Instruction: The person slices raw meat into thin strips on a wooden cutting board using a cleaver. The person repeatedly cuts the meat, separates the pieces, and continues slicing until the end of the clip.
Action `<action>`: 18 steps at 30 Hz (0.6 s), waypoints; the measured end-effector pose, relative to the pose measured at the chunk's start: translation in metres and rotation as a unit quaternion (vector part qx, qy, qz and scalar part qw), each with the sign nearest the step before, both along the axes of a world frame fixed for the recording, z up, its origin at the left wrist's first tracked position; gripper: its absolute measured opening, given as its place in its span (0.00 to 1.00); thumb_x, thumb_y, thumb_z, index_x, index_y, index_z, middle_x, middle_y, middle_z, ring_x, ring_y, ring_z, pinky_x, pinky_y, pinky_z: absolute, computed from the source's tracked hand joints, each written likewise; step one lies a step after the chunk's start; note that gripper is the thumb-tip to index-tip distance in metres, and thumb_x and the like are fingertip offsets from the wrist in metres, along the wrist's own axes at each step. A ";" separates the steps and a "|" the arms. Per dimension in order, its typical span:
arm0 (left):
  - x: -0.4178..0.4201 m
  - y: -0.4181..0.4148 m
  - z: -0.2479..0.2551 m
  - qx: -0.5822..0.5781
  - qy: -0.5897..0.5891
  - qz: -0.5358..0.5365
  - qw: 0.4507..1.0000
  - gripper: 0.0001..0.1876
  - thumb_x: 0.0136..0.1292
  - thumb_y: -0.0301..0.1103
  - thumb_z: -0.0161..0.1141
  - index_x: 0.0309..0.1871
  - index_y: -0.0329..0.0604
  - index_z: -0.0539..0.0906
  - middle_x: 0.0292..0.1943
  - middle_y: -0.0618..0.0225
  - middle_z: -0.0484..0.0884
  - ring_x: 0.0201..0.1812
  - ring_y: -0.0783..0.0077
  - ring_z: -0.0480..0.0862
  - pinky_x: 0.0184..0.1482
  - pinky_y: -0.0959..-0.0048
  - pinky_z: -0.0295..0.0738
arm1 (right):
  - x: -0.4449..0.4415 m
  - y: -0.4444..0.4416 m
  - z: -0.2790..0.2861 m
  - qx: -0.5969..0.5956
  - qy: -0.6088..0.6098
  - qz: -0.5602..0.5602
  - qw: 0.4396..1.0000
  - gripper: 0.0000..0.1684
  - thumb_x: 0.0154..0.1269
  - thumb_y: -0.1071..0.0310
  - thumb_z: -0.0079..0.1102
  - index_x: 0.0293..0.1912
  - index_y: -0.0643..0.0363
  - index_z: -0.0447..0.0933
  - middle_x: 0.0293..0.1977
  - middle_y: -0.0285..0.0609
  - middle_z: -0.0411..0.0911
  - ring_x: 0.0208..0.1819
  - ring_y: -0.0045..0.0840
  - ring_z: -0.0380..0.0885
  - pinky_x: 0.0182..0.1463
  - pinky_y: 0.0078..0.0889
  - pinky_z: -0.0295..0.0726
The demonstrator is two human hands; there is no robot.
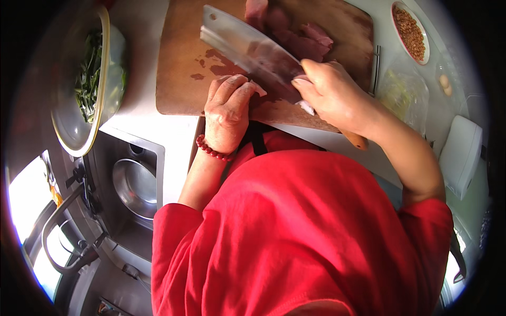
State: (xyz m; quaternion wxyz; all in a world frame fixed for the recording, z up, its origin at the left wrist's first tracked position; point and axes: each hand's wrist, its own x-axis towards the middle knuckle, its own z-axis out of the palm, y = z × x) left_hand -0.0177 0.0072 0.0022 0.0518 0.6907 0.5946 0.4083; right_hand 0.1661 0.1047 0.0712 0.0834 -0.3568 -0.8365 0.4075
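My right hand (336,93) grips a meat cleaver (253,49), its broad steel blade slanting up and left over a wooden cutting board (180,51). The end of the wooden handle pokes out below my palm. At the board's near edge, my left hand (229,102) has its fingers curled down, with a small pale piece of meat (259,89) at the fingertips. Another whitish scrap (306,107) lies by the cleaver's lower corner. Slices of raw red meat (304,41) rest beyond the blade, which partly hides them. Wet reddish stains mark the wood.
On the left a clear bowl (104,79) holds chopped green leaves (89,79). Below it, a metal pan (136,187) sits in the sink (130,237) by a curved faucet (49,233). To the right are a dish of peanuts (411,33), a plastic bag (407,98) and a white box (460,156).
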 end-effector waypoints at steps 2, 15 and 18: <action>0.000 -0.003 0.002 0.013 0.005 0.003 1.000 0.13 0.44 0.15 0.62 0.33 0.44 0.84 0.36 0.67 0.81 0.42 0.62 0.80 0.44 0.69 0.78 | 0.013 -0.003 -0.003 0.013 0.028 -0.016 0.999 0.10 0.71 0.73 0.50 0.32 0.67 0.64 0.18 0.49 0.70 0.17 0.32 0.68 0.24 0.35 0.70; -0.002 -0.038 -0.006 0.031 0.021 0.033 0.999 0.13 0.49 0.15 0.67 0.37 0.40 0.82 0.41 0.61 0.83 0.42 0.58 0.82 0.45 0.65 0.77 | 0.016 -0.022 0.031 -0.049 0.036 -0.064 0.996 0.11 0.66 0.75 0.53 0.29 0.68 0.65 0.18 0.57 0.71 0.20 0.48 0.74 0.24 0.41 0.69; 0.000 -0.041 -0.010 0.041 0.041 0.023 0.998 0.15 0.48 0.17 0.65 0.41 0.40 0.83 0.41 0.63 0.82 0.41 0.60 0.81 0.45 0.65 0.75 | 0.023 -0.026 0.021 -0.040 0.047 -0.040 0.997 0.10 0.72 0.73 0.49 0.33 0.64 0.63 0.17 0.35 0.67 0.15 0.15 0.64 0.18 0.23 0.64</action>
